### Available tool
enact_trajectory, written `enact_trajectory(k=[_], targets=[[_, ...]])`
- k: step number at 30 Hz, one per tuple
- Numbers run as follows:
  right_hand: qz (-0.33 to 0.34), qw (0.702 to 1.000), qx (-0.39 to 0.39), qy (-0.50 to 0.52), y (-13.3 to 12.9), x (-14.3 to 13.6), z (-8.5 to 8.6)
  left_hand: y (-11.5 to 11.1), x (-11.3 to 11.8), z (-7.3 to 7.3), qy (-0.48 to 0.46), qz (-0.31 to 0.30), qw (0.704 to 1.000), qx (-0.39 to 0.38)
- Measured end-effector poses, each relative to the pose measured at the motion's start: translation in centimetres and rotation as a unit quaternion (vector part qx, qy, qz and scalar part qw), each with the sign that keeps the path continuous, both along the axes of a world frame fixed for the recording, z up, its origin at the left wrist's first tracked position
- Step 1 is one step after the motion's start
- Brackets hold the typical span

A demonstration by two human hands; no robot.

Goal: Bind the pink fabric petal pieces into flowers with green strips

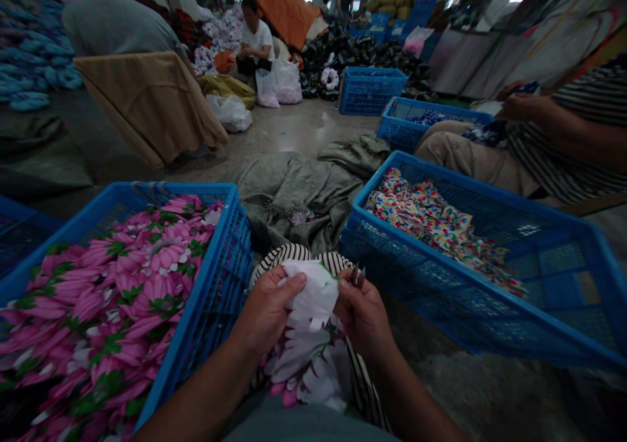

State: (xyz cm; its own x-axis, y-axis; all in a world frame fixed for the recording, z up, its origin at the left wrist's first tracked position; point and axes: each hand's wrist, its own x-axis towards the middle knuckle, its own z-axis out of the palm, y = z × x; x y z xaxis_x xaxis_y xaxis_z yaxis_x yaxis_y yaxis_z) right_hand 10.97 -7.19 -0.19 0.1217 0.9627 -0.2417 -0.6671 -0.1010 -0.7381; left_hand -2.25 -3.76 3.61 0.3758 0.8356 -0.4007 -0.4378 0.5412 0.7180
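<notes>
Over the striped lap, my left hand (pixel 274 298) is closed, pinching the left edge of a white fabric piece (pixel 313 295) between thumb and fingers. My right hand (pixel 362 311) pinches the same piece at its right edge, where a bit of green shows. Two dark metal blade tips, like thread snips (pixel 358 275), stick up from the right hand; their handles are hidden in it. Below, petal-edged fabric pieces (pixel 323 370), white with some pink, lie on the lap.
On the left stands a blue crate (pixel 228 233) heaped with pink and green petal-shaped pieces (pixel 142 279). Another blue crate (pixel 392 233) at right holds colourful patterned fabric (pixel 435 217). Grey sacking (pixel 294 187) lies between them. A person in stripes (pixel 578 122) sits at right; others sit farther back.
</notes>
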Motion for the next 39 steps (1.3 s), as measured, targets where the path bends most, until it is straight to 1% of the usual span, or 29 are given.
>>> enact_trajectory(k=[5,12,17,20,22,25,27,29,31,33,35,37,39], targets=[[-0.027,1.000,-0.002,-0.003,0.3,0.0,0.1,-0.1,0.1,-0.5,0.023,0.013,0.999,0.025],[-0.035,0.999,0.003,-0.010,0.2,-0.1,-0.3,-0.5,0.1,-1.3,0.070,0.007,0.995,0.074],[-0.033,0.999,0.012,-0.021,0.2,0.0,-0.7,-0.6,0.1,-0.5,0.135,0.008,0.986,0.098],[-0.025,0.994,0.030,-0.105,-0.3,0.1,-1.2,-0.9,0.4,0.0,0.161,0.040,0.978,0.129],[-0.019,0.978,0.044,-0.204,-0.9,-0.3,-1.5,-1.2,0.8,0.1,0.151,0.067,0.977,0.134],[-0.026,0.938,0.072,-0.338,-1.9,-1.2,-2.1,-1.6,1.3,-0.4,0.105,0.094,0.984,0.112],[-0.021,0.920,0.100,-0.379,-2.4,-1.5,-2.3,-1.7,1.4,-0.8,0.077,0.117,0.985,0.098],[0.009,0.913,0.126,-0.388,-2.5,-1.2,-2.1,-1.6,1.2,-1.0,0.054,0.128,0.987,0.085],[0.048,0.909,0.147,-0.387,-2.2,-0.1,-1.2,-1.4,0.7,-1.0,0.054,0.104,0.989,0.086],[0.079,0.896,0.171,-0.403,-1.6,1.3,0.3,-1.3,0.1,-0.7,0.085,0.072,0.988,0.108],[0.099,0.863,0.206,-0.451,-0.8,2.5,2.2,-1.3,-0.4,-0.3,0.125,0.049,0.981,0.143],[0.130,0.819,0.237,-0.507,-0.1,3.0,3.9,-1.3,-0.6,0.1,0.169,0.029,0.968,0.185],[0.152,0.782,0.251,-0.550,0.4,2.8,5.1,-1.3,-0.7,0.5,0.230,0.016,0.943,0.240]])
